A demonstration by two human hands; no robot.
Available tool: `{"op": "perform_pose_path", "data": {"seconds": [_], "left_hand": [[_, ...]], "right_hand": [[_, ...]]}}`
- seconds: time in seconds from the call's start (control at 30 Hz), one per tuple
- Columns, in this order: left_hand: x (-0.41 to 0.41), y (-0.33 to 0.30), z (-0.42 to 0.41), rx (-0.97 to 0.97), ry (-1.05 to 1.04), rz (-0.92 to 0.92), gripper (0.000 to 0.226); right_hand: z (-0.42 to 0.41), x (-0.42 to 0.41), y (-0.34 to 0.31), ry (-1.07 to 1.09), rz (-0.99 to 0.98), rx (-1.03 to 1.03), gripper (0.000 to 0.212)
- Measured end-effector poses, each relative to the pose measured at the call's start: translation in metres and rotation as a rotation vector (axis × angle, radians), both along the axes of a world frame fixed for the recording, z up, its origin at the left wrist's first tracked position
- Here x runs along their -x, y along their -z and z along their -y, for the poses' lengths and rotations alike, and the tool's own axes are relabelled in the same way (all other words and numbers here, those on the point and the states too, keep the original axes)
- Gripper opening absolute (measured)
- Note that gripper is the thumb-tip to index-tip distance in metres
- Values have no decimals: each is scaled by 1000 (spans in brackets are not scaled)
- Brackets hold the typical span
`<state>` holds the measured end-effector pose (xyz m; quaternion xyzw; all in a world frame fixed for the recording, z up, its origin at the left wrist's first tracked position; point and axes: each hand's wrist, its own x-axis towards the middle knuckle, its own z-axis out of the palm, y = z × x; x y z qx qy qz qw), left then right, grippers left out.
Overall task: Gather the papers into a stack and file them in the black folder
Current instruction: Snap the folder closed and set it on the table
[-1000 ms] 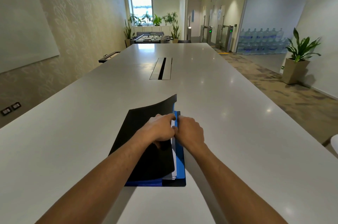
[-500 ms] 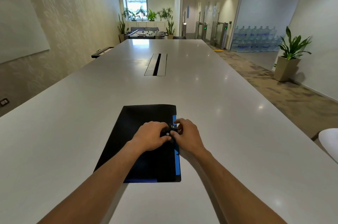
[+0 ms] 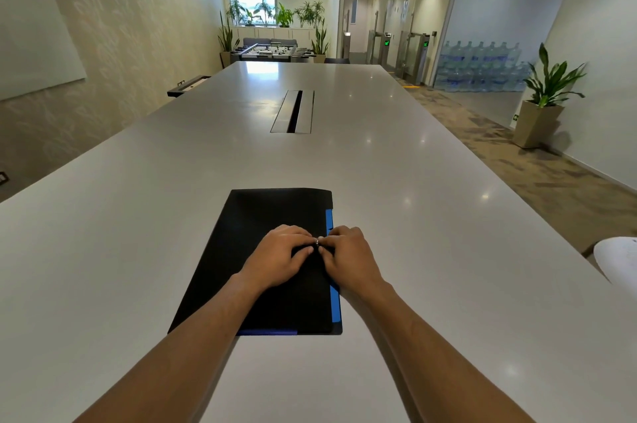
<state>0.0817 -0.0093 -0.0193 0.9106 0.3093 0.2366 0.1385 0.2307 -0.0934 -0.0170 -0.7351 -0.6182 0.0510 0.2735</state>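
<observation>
The black folder lies closed and flat on the white worktop, and everything here is placed from it. Left of the folder the worktop is bare up to its edge, with a whiteboard on the wall past that. The left hand rests palm down on the folder's cover, right of its middle, its fingers curled and pressed down onto the cover. At the folder's right edge a small silver snap shows between the two hands' fingertips. The right hand sits over that same edge, its fingers bent and pinching at the snap. A blue strip runs along the folder's right side and peeks out under its near edge. No papers can be seen. Beyond the folder, a cable slot is set in the worktop.
</observation>
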Motion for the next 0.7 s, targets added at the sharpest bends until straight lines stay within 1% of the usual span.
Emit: {"op": "perform_pose_path", "data": {"seconds": [0.27, 0.47, 0.6, 0.7], "left_hand": [[-4, 1, -3, -19, 18, -26, 22], [-3, 2, -4, -45, 25, -77, 26], [-3, 1, 0, -33, 5, -88, 28], [-2, -1, 3, 23, -25, -96, 29]], "right_hand": [[1, -2, -7, -40, 169, 90, 37], [3, 1, -10, -37, 253, 161, 40], [5, 5, -13, -23, 260, 172, 39], [9, 11, -13, 17, 215, 161, 39]]}}
